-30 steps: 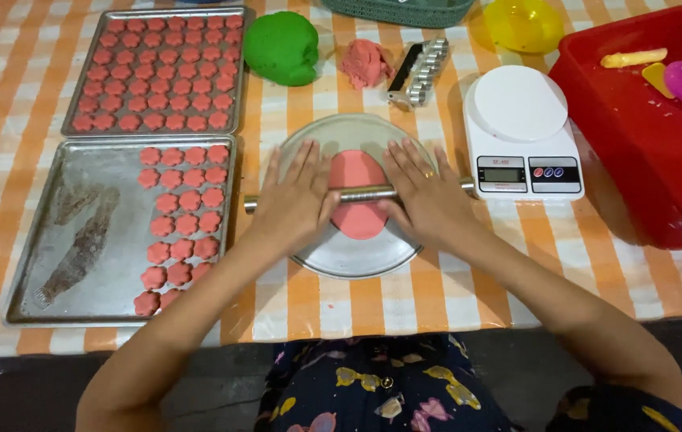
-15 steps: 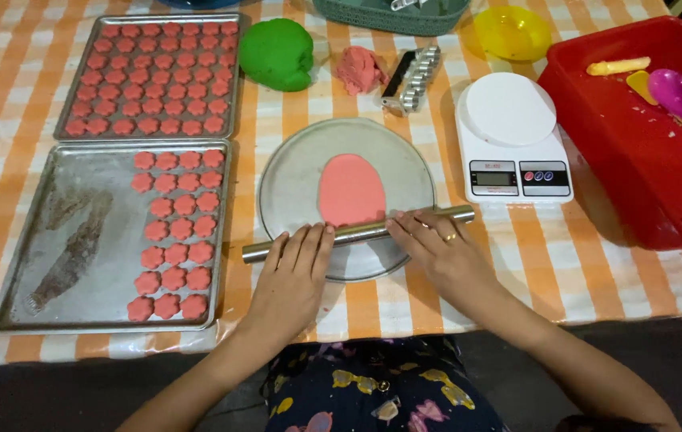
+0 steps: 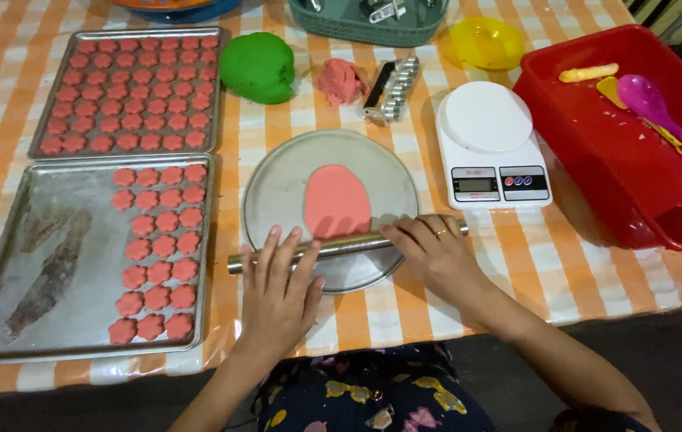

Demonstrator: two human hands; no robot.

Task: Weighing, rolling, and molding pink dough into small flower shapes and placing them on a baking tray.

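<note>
Head view: rolling pin [image 3: 349, 244] rolled nearer, off dough [image 3: 337, 200].

A green dough ball [image 3: 258, 67], a white kitchen scale [image 3: 491, 144] and a red tub [image 3: 597, 160] stand on the checked tablecloth [image 3: 565, 280].

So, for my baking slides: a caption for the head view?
Both hands, left hand and right hand, press a metal rolling pin beside flattened pink dough on a round tray.

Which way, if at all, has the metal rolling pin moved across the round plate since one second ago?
Yes. The rolling pin has rolled toward the person, from the middle of the round plate to its near edge, uncovering the pink dough.
</note>
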